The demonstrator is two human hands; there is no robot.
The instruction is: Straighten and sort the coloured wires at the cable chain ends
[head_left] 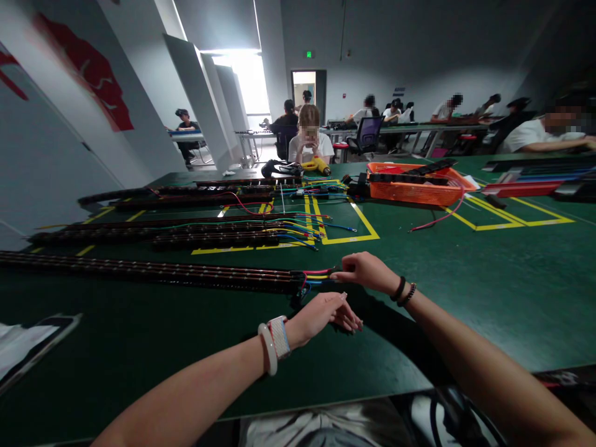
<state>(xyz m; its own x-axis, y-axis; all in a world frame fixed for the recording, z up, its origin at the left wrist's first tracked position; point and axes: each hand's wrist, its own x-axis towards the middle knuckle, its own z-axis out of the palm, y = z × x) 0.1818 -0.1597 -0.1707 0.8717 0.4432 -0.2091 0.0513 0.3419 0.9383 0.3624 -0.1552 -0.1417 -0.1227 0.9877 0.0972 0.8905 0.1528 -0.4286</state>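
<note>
A long dark cable chain lies across the green table in front of me. Red, yellow and blue wires come out of its right end. My right hand is closed in a pinch at the tips of these wires; the fingers partly cover the wire ends. Just below and nearer to me, my left hand hangs over the table with its fingers loosely stretched and nothing visible in them. A small dark connector sits beside the chain's end, close to the left hand.
Behind lie more cable chains with coloured wire ends over yellow tape outlines. An orange basket and a yellow heat gun are farther back. A person sits opposite. A white-and-black item lies at left.
</note>
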